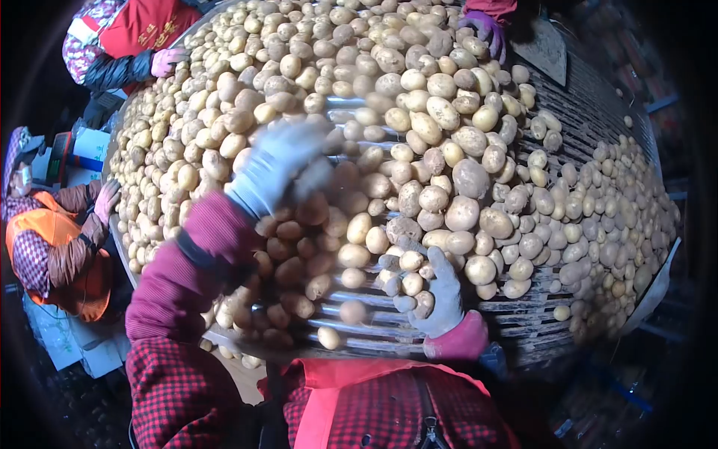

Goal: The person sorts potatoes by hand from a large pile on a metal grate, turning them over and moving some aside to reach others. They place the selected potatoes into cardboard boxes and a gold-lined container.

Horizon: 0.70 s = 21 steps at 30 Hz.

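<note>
My left hand (280,165), in a light grey-blue glove, is smeared by motion over the heap of potatoes (441,112). Its fingers are too blurred to tell whether they grip a potato. Lower down and to the right, my right hand (437,292) wears a grey glove. Its fingers curl around a few small potatoes (411,273), visible between thumb and fingertips. Under both hands lies a sorting table of metal bars (381,314), showing through gaps between potatoes. Blurred potatoes (340,224) lie between my two hands.
A person in red (142,30) rests a pink-gloved hand at the upper left; another in an orange vest (56,232) stands left. A purple-gloved hand (490,30) reaches in at the top right. Boxes (86,340) stand at left. A flat metal plate (542,52) lies upper right.
</note>
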Available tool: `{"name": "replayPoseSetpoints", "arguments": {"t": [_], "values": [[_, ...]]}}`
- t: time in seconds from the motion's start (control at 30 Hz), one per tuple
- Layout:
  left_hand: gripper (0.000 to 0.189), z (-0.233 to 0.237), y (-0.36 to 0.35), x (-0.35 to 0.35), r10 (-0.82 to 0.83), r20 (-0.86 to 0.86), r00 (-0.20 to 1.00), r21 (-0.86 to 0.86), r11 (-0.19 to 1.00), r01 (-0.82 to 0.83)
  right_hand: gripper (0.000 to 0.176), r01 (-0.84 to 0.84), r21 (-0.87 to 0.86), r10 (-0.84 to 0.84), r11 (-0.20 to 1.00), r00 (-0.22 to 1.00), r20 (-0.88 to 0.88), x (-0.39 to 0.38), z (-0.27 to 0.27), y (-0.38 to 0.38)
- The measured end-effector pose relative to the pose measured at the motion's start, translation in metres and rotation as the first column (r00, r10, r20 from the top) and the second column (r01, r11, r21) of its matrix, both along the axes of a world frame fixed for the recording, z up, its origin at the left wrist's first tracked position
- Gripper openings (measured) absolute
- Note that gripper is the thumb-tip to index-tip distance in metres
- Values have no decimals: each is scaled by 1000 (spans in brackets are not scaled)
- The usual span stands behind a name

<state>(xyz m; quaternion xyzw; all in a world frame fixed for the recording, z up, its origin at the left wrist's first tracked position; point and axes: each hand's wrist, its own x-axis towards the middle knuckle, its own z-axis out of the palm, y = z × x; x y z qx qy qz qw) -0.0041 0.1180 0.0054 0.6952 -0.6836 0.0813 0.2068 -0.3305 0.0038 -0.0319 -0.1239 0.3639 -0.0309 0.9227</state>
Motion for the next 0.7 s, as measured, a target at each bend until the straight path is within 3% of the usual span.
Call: {"name": "replayPoseSetpoints", "arguments": {"t": [0.03, 0.07, 0.13, 0.2, 0.27, 0.3, 0.4, 0.43, 0.47, 0.53, 0.6, 0.63, 0.67, 0.7], "values": [[41, 16, -1, -33, -52, -259, 964, 265, 956, 123, 60, -8, 1, 8, 1000, 1000, 6, -1, -3, 0], [42, -8, 15, -54, -50, -196, 979, 337, 934, 115, 60, -19, 1, 19, 1000, 1000, 15, -1, -4, -2], [43, -17, 48, -84, 5, -198, 980, 187, 982, 32, 60, -5, 26, 4, 1000, 998, 67, 1, 7, -2], [45, -16, 86, -84, 89, -279, 956, 212, 977, -29, 60, 10, 64, -17, 998, 994, 110, 4, 11, 0], [41, 1, 111, -93, 221, -249, 943, 312, 940, -138, 60, -3, 96, -10, 995, 991, 136, 3, 10, -2], [32, 14, 117, -100, 255, -271, 928, 392, 910, -136, 60, -14, 117, -3, 993, 990, 141, 1, 5, -2], [23, 9, 131, -84, 181, -349, 920, 380, 924, -38, 60, -39, 138, 10, 990, 980, 200, 0, 2, -3], [21, 11, 121, -76, 208, -273, 939, 330, 937, -112, 60, -21, 138, 1, 990, 990, 144, -1, 3, -3], [28, 4, 113, -67, 259, -156, 953, 156, 959, -235, 60, -21, 155, -1, 988, 990, 144, -1, 3, -2], [31, 4, 91, -37, 309, 73, 948, 69, 947, -314, 60, -23, 179, -3, 984, 990, 143, 0, 5, -2], [34, -1, 72, -14, 336, 244, 910, 136, 917, -376, 57, -87, -93, 97, 992, 989, 115, -13, -35, -1], [33, -7, 67, -2, 342, 262, 902, 240, 883, -404, 57, -94, -99, 107, 991, 986, 130, -10, -30, -2], [33, -12, 71, 1, 345, 263, 901, 237, 882, -407, 56, -101, -105, 116, 989, 982, 146, -7, -25, -2], [33, -17, 73, 5, 346, 263, 900, 233, 883, -408, 56, -87, 14, 82, 996, 976, 200, -8, -16, -6]]}}
